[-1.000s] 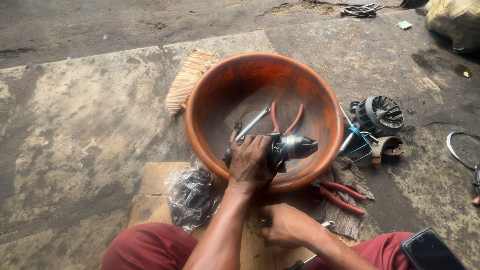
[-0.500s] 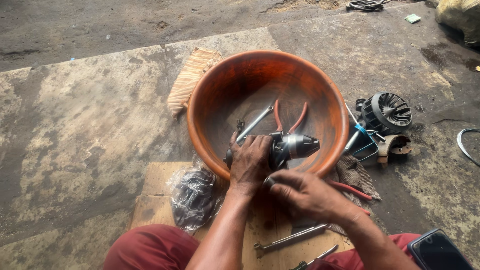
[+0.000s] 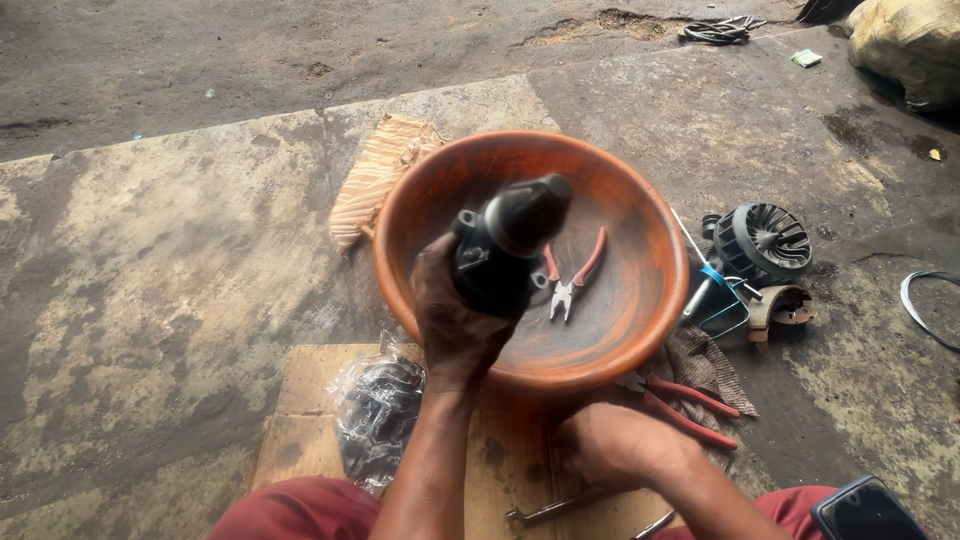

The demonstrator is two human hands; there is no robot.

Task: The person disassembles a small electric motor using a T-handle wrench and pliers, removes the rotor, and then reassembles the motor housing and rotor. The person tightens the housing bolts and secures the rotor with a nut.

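A person sits on the concrete floor (image 3: 150,300), red-clad knees at the near edge of the view, a phone (image 3: 865,510) by the right knee. On the cardboard sheet (image 3: 300,400) nearest them lie a wrench (image 3: 545,512) and a clear plastic bag of dark parts (image 3: 378,410). The right hand (image 3: 615,442) rests knuckles-up on that cardboard, just beside red-handled cutters (image 3: 690,405) on a rag; whether its grip is closed on anything cannot be told. The left hand (image 3: 455,325) has its grip wrapped tightly around a dark, greasy motor assembly (image 3: 500,245), raised above the orange plastic basin (image 3: 640,230), where red-handled pliers (image 3: 570,280) lie on the bottom. Held in one oily hand alone, the heavy part could slip, drop onto the pliers and crack the basin. Right of the basin sit a finned fan housing (image 3: 765,240) and a blue-handled tool (image 3: 705,290); a small piece knocked loose might roll among them. A woven fan (image 3: 380,175) lies at the basin's far-left side, a sack (image 3: 905,50) at the far-right corner.
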